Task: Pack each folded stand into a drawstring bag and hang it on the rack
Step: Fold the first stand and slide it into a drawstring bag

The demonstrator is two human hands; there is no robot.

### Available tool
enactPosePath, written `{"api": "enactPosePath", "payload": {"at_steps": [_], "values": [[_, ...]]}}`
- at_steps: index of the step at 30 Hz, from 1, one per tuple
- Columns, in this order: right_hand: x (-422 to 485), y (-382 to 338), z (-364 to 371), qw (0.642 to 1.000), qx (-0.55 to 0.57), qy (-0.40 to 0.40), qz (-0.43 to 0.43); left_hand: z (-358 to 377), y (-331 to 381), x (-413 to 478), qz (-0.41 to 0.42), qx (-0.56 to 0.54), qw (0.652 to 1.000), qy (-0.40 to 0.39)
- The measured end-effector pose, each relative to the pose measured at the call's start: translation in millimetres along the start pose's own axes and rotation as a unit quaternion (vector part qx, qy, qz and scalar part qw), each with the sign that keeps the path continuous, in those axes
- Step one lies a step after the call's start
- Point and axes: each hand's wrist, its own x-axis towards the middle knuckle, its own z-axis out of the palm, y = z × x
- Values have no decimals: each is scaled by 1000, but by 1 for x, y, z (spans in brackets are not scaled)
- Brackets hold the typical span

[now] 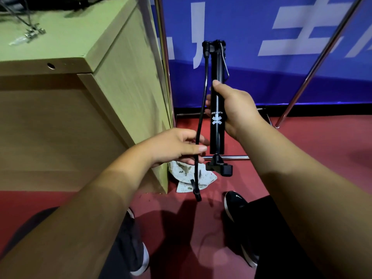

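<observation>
**Item:** black folded stand, a slim metal tube with a white logo.

**Location:** held in the air over the red floor, just off the front corner of the pale wooden cabinet. It rests on nothing.

**Grip:**
- The right hand has a full grip round the tube's middle, with the thumb laid along it.
- The left hand has a narrow grip, pinching the thin black cord that hangs from the stand's far end. The cord's plug dangles below the hand.

**Orientation:** the long axis runs almost straight up and down the view. The jointed end points away toward the blue banner, and the block-shaped end is nearest the person.

**Progress:**
- This looks like an early step, with the stand folded and in hand but not bagged.
- The loose cord probably needs gathering first.
- A white patterned cloth bag lies crumpled on the floor, touching the cabinet's corner. Whether it has a drawstring cannot be told.
- Nothing hangs on the visible parts of the chrome tube rack.
- Bagging, cinching and hanging remain.
</observation>
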Motion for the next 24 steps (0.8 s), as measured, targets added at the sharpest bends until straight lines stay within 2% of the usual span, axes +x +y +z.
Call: {"api": "enactPosePath", "payload": {"at_steps": [12,24], "values": [[-2,-3,-2,1000,-23,12,-6,11,5,4,8,6,1000,-30],[-8,-7,-7,999,19,27,-33,12,14,8,5,35,997,-62]]}}
